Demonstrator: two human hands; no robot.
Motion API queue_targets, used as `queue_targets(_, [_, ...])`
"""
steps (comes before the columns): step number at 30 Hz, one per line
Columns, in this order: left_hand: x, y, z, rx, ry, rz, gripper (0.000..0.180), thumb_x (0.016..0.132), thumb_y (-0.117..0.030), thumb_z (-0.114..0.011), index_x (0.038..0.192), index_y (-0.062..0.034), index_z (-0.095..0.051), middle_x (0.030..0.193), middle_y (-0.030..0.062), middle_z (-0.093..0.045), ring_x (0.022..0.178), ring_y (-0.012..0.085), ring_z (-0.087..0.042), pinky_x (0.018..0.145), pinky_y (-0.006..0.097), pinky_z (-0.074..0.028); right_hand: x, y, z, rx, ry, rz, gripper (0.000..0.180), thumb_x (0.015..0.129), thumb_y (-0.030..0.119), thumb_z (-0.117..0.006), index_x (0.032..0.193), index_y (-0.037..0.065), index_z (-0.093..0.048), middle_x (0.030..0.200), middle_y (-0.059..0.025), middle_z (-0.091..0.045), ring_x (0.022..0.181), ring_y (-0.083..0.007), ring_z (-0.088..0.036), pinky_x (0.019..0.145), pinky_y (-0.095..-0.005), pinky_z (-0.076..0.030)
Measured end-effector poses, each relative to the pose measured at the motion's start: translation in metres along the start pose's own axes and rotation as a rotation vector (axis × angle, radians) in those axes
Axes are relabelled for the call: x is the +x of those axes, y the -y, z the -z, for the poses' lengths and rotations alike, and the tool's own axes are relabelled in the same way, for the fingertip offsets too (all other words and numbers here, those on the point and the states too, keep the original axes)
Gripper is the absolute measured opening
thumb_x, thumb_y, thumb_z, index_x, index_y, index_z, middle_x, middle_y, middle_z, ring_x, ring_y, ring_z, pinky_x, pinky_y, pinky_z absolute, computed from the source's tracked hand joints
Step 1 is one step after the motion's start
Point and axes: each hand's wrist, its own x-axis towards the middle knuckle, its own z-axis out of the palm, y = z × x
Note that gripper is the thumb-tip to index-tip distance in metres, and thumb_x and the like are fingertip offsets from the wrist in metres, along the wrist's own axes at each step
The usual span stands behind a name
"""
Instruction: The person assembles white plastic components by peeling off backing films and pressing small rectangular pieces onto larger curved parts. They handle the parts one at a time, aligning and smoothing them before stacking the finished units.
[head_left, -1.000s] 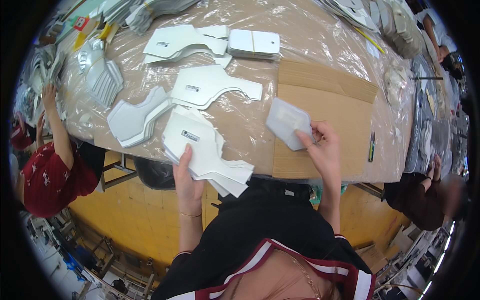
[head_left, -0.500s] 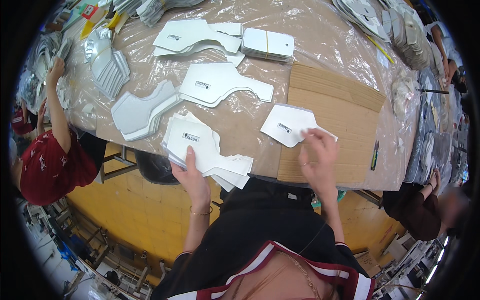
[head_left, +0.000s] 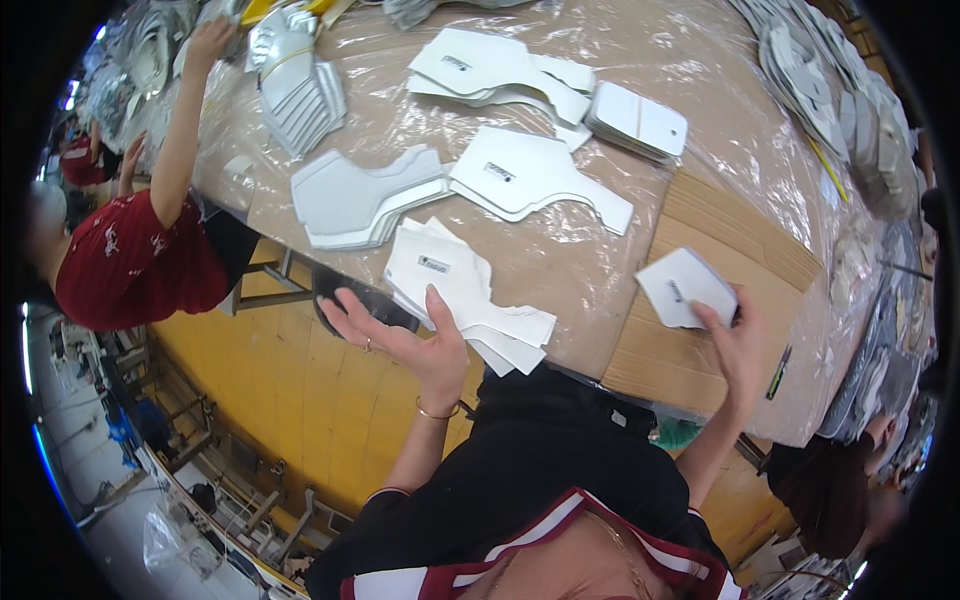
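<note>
My right hand (head_left: 738,345) grips a white cut piece (head_left: 678,282) between thumb and fingers, over a brown cardboard sheet (head_left: 660,355). The piece bears a small dark printed mark; its lower right part is covered by my fingers. With fingers spread and palm turned up, my left hand (head_left: 415,345) is beside a fanned stack of white cut pieces (head_left: 440,285) at the table's near edge. That stack is uneven and partly overhangs the edge. Whether my left thumb touches it, I cannot tell.
Farther back lie more stacks of white cut pieces (head_left: 525,170) and a banded stack of rounded white pieces (head_left: 640,118). A pen (head_left: 779,372) lies right of the cardboard. Plastic film covers the table (head_left: 380,110). A person in red (head_left: 140,255) works at the left.
My left hand has let go of the fanned stack and opened beside it. My right hand has shifted right with the white piece, now turned at a different angle. The whole view has swung.
</note>
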Motion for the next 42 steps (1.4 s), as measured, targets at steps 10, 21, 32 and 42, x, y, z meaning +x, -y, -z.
queue_targets(10, [0.068,-0.13,0.033,-1.416,0.697,-0.483,0.018,0.088,-0.003,-0.058,0.105,-0.0078,-0.063,0.107,0.0133,-0.067,0.085,0.0264,-0.067,0.079,0.037,-0.052,0.047,0.096,-0.078,-0.153,-0.002,0.703,0.04,0.084,0.022,-0.076,0.118,0.003,-0.064,0.109,-0.0145,-0.066,0.101,-0.0266,-0.063,0.089,-0.0373,-0.049])
queue_targets(21, [0.106,-0.157,0.018,-1.522,0.309,-0.508,0.01,0.09,-0.014,-0.062,0.08,-0.0112,-0.061,0.087,0.0078,-0.068,0.064,0.0228,-0.066,0.06,0.035,-0.052,0.062,0.143,-0.125,-0.299,0.184,0.457,0.061,0.075,0.036,-0.083,0.12,0.004,-0.058,0.099,-0.0136,-0.064,0.1,-0.0315,-0.061,0.084,-0.0399,-0.048])
queue_targets(32, [0.121,-0.026,-0.066,-1.399,0.579,1.052,0.04,0.098,-0.011,-0.055,0.135,-0.0027,-0.042,0.13,0.0165,-0.053,0.124,0.0268,-0.053,0.102,0.039,-0.044,0.187,0.236,-0.155,-0.54,0.142,0.784,0.091,0.053,0.041,-0.092,0.125,-0.001,-0.056,0.116,-0.0244,-0.063,0.112,-0.0394,-0.059,0.095,-0.043,-0.047])
queue_targets(42, [0.148,-0.005,-0.121,-1.528,0.546,1.175,0.051,0.097,-0.032,-0.061,0.134,-0.0032,-0.041,0.119,0.0133,-0.053,0.113,0.0245,-0.052,0.104,0.039,-0.041,0.176,0.251,-0.153,-0.618,0.233,0.781,0.072,0.06,0.027,-0.089,0.117,-0.003,-0.056,0.117,-0.0238,-0.061,0.103,-0.0401,-0.062,0.087,-0.0444,-0.051])
